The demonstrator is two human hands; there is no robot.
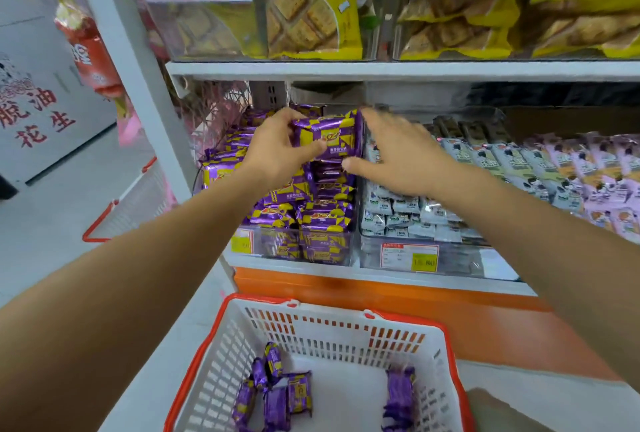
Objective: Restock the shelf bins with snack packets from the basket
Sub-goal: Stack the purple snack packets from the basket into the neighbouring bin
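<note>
Left hand [277, 151] pinches the nine-o'clock end of the probably light, slippery purple-and-yellow foil snack packet [327, 135]; right hand [398, 154], fingers spread, sits at three o'clock.

**One head-worn camera, looking forward and down at shop shelving**

The single view comes from a wide-angle camera on the person's head. It faces the shelving and tilts downward, so both bare forearms run up from the lower corners and meet near the middle of the frame. There the left hand [277, 151] grips a purple packet [325, 137], with the right hand [401, 158] just beside it, blurred. The camera is close. The clear bin [294, 248] under the hands fills the centre and the upper shelf [381, 70] runs above them. The white basket [346, 327] lies below them, cut by the bottom edge. Left of the left hand, the white post [138, 61] slants across the frame.
</note>
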